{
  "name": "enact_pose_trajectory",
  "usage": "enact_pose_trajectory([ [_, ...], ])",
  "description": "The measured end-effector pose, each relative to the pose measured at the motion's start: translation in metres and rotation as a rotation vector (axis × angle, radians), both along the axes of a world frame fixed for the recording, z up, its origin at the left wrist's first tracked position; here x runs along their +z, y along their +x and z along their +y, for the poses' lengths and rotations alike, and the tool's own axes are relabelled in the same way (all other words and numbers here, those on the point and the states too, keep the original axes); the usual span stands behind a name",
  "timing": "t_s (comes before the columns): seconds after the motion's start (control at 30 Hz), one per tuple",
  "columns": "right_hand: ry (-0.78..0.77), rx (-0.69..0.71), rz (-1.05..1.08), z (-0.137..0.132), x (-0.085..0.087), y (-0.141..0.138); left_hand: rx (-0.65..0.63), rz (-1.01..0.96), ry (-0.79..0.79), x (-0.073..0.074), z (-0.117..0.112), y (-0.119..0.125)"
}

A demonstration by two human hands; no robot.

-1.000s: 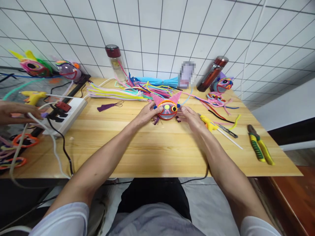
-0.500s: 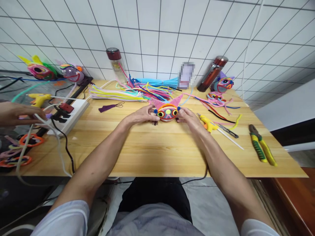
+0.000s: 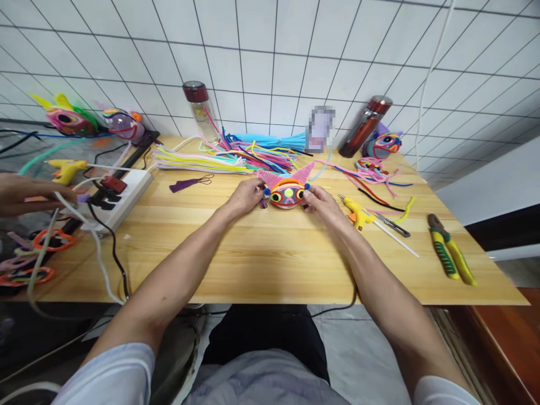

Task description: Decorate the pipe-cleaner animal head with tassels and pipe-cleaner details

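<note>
A small pipe-cleaner mask (image 3: 288,191) with pink ears, round eyes and blue pompoms rests on the wooden table (image 3: 261,253). My left hand (image 3: 247,195) pinches its left side, fingers closed on it. On the other side my right hand (image 3: 321,201) grips the mask's right edge. A purple tassel hangs from the mask under my left fingers.
Behind the mask lies a heap of coloured pipe cleaners (image 3: 223,157). A yellow glue gun (image 3: 358,211), scissors (image 3: 392,225) and pliers (image 3: 449,256) lie to the right. Two bottles (image 3: 200,109) (image 3: 365,126) stand by the tiled wall. A power strip (image 3: 116,199) and another person's hand (image 3: 25,191) are at the left.
Both hands have tilted the mask down and set it lower on the table, face toward me. The view shifted slightly.
</note>
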State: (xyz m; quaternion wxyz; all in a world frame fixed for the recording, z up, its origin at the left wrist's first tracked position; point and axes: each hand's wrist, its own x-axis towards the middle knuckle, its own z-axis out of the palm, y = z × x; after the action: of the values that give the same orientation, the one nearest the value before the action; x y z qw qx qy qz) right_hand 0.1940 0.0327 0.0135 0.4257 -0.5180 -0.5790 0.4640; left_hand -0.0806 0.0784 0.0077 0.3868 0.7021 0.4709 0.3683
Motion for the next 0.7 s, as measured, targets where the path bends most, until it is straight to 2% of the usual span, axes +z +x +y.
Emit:
enact_pose_trajectory([
  [0.1, -0.007, -0.007, -0.012, 0.002, -0.003, -0.001, 0.114, 0.204, 0.204, -0.001, 0.001, 0.001],
  [0.17, -0.013, -0.014, -0.023, 0.003, -0.005, -0.001, 0.177, 0.227, 0.286, 0.000, 0.001, 0.003],
  [0.23, -0.018, -0.025, -0.030, 0.004, -0.006, -0.002, 0.252, 0.214, 0.311, 0.001, -0.001, 0.004],
  [0.3, -0.022, -0.036, -0.031, 0.003, -0.006, -0.002, 0.296, 0.178, 0.249, 0.003, -0.004, 0.005],
  [0.37, -0.022, -0.049, -0.029, 0.002, -0.007, -0.003, 0.261, 0.103, 0.105, 0.004, -0.007, 0.005],
  [0.47, -0.007, -0.063, -0.027, 0.001, -0.007, -0.004, 0.132, -0.038, -0.091, 0.006, -0.012, 0.007],
  [0.7, 0.001, -0.036, -0.013, 0.004, -0.010, -0.004, -0.128, -0.230, -0.141, 0.014, -0.020, 0.015],
])
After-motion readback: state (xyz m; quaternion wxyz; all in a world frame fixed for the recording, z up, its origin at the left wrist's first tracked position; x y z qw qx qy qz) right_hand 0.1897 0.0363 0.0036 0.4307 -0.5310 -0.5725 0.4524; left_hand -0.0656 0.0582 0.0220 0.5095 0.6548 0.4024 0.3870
